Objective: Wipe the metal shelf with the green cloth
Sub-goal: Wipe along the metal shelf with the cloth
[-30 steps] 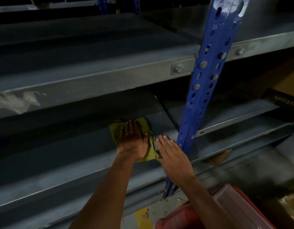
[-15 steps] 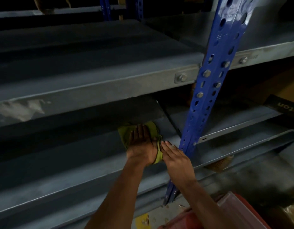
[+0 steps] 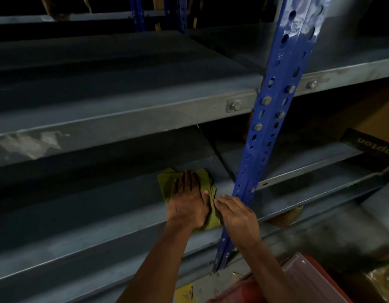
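Note:
A crumpled green cloth (image 3: 165,182) lies on the grey metal shelf (image 3: 90,206), near its right end. My left hand (image 3: 187,201) presses flat on the cloth, fingers together and pointing away from me. My right hand (image 3: 238,214) rests beside it on the shelf's front part, its fingertips touching the cloth's right edge just left of the blue upright. Much of the cloth is hidden under my left hand.
A blue perforated upright post (image 3: 274,110) stands right of my hands. Another grey shelf (image 3: 114,101) overhangs above. A red bin with a clear lid (image 3: 302,278) sits at the bottom right, and a dark box with lettering (image 3: 368,142) lies on the right-hand shelf.
My right hand has moved left until its fingertips reach the cloth's edge. My left hand stays pressed on the cloth in nearly the same spot.

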